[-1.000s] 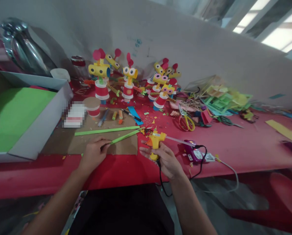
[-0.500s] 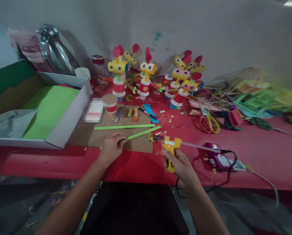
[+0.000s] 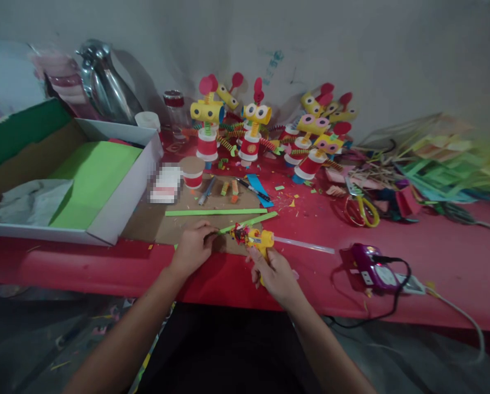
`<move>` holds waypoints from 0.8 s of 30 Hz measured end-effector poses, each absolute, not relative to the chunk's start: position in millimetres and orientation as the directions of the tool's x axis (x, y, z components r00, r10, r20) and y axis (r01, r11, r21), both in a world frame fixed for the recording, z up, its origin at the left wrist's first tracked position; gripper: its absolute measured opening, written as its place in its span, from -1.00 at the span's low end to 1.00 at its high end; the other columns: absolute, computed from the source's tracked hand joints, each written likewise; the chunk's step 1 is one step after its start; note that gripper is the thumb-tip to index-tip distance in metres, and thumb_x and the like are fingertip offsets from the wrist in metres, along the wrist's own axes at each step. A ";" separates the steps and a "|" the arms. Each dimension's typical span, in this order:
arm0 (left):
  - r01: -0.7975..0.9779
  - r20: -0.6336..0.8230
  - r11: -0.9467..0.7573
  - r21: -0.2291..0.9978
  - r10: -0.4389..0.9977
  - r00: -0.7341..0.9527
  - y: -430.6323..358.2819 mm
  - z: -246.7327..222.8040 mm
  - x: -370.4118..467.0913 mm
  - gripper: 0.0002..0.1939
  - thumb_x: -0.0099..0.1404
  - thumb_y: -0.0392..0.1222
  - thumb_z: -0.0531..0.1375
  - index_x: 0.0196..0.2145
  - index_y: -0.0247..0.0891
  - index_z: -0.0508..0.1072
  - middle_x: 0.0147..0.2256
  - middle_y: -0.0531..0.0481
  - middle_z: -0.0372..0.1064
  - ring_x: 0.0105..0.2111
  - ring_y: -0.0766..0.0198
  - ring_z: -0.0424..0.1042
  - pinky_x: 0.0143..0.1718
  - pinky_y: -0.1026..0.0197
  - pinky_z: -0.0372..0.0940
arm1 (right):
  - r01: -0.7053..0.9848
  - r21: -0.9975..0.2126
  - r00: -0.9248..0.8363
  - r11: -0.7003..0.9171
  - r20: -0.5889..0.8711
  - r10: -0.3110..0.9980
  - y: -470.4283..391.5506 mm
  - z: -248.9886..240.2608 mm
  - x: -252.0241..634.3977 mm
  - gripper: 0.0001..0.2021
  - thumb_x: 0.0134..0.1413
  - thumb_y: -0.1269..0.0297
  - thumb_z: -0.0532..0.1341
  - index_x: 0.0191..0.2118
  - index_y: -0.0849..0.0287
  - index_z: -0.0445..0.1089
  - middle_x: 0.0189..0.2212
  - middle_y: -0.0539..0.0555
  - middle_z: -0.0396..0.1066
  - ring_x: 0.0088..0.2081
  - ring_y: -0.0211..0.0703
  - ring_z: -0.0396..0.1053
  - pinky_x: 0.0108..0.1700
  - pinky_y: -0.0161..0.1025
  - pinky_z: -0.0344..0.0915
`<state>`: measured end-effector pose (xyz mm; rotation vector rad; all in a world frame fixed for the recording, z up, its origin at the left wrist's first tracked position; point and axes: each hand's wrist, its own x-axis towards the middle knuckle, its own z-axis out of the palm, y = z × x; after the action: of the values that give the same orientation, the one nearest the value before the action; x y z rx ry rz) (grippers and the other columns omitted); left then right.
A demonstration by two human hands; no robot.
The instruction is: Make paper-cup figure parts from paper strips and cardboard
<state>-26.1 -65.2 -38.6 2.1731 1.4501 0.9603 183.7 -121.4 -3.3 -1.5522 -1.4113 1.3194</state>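
Pinched in my left hand [image 3: 195, 246] is the near end of a green paper strip [image 3: 253, 221], which slants up to the right over a brown cardboard sheet [image 3: 146, 224]. My right hand [image 3: 273, 271] is wrapped round a yellow hot glue gun [image 3: 261, 239]. Its nozzle, crusted with colourful scraps, points left close to my left fingertips and over the strip. A clear glue stick [image 3: 304, 244] sticks out of the gun's back. A second green paper strip [image 3: 215, 212] lies flat just beyond, touched by neither hand.
Paper-cup figures [image 3: 251, 131] stand along the wall. To the left is a white box [image 3: 133, 191] with green paper [image 3: 101, 175]. Scissors [image 3: 362, 208] and a purple power socket [image 3: 374, 268] with a black cord lie at right. A paper cup [image 3: 192, 174] and pens [image 3: 207, 191] sit behind the strips.
My right hand has brought the glue gun left, so its nozzle is now near my left fingers. My left hand keeps its pinch on the strip. The whole view has shifted slightly.
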 end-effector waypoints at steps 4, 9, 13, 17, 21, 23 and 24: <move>0.679 0.329 -0.403 0.614 0.912 0.244 -65.9 -35.9 -25.7 -0.78 0.21 -0.44 0.11 -0.30 -0.26 0.53 -0.29 -0.04 0.43 -0.27 0.25 0.42 -0.20 0.20 0.32 | 0.369 -0.912 -0.104 -0.179 -0.232 0.967 -119.8 -4.2 180.0 -0.60 0.17 -0.14 0.03 -0.36 0.13 0.25 -0.72 -0.12 0.25 -0.69 -0.27 0.29 -0.59 -0.36 0.20; 0.669 0.343 -0.414 0.618 0.907 0.245 -65.1 -37.0 -26.0 -0.80 0.22 -0.44 0.12 -0.33 -0.27 0.53 -0.30 -0.05 0.43 -0.27 0.25 0.43 -0.21 0.22 0.32 | 0.424 -0.892 -0.101 -0.159 -0.221 0.970 -119.0 -2.7 178.7 -0.60 0.19 -0.14 0.00 -0.36 0.12 0.23 -0.72 -0.12 0.26 -0.68 -0.26 0.30 -0.57 -0.35 0.21; 0.656 0.359 -0.429 0.621 0.900 0.248 -64.3 -40.0 -26.9 -0.80 0.22 -0.43 0.12 -0.33 -0.26 0.53 -0.30 -0.06 0.43 -0.28 0.24 0.42 -0.21 0.21 0.32 | 0.432 -0.886 -0.089 -0.168 -0.227 0.970 -118.7 -4.1 178.2 -0.60 0.19 -0.15 -0.01 -0.37 0.10 0.20 -0.71 -0.12 0.26 -0.68 -0.26 0.29 -0.58 -0.35 0.21; 0.644 0.346 -0.418 0.641 0.906 0.243 -64.7 -40.5 -26.7 -0.80 0.22 -0.44 0.13 -0.31 -0.27 0.53 -0.30 -0.06 0.43 -0.28 0.24 0.42 -0.22 0.20 0.31 | 0.463 -0.873 -0.079 -0.153 -0.212 0.974 -117.9 -6.5 178.7 -0.63 0.21 -0.13 -0.01 -0.34 0.10 0.20 -0.71 -0.13 0.24 -0.68 -0.25 0.28 -0.57 -0.34 0.20; 0.638 0.331 -0.398 0.659 0.915 0.229 -65.6 -39.1 -25.4 -0.80 0.23 -0.44 0.12 -0.30 -0.28 0.52 -0.30 -0.07 0.42 -0.27 0.24 0.41 -0.22 0.21 0.30 | 0.485 -0.859 -0.060 -0.164 -0.220 0.974 -117.2 -6.8 180.0 -0.64 0.22 -0.11 -0.03 -0.28 0.11 0.20 -0.70 -0.13 0.24 -0.67 -0.22 0.29 -0.56 -0.31 0.19; 0.637 0.322 -0.394 0.662 0.918 0.232 -66.0 -38.8 -25.0 -0.79 0.23 -0.45 0.12 -0.30 -0.28 0.52 -0.31 -0.06 0.42 -0.28 0.24 0.41 -0.22 0.21 0.30 | 0.508 -0.847 -0.063 -0.155 -0.217 0.974 -116.7 -6.6 180.7 -0.64 0.22 -0.11 -0.04 -0.29 0.11 0.20 -0.70 -0.13 0.25 -0.66 -0.22 0.30 -0.55 -0.31 0.20; 0.637 0.319 -0.393 0.663 0.918 0.234 -66.1 -38.9 -24.8 -0.79 0.23 -0.46 0.12 -0.31 -0.27 0.52 -0.31 -0.06 0.42 -0.28 0.24 0.41 -0.22 0.21 0.29 | 0.524 -0.838 -0.063 -0.152 -0.217 0.974 -116.4 -6.5 181.2 -0.64 0.22 -0.11 -0.04 -0.30 0.11 0.20 -0.70 -0.12 0.25 -0.65 -0.22 0.30 -0.54 -0.31 0.21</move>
<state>-24.8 -66.1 -38.9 2.1184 1.4302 0.9682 181.2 -116.4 -6.5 -1.7023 -1.6041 1.1414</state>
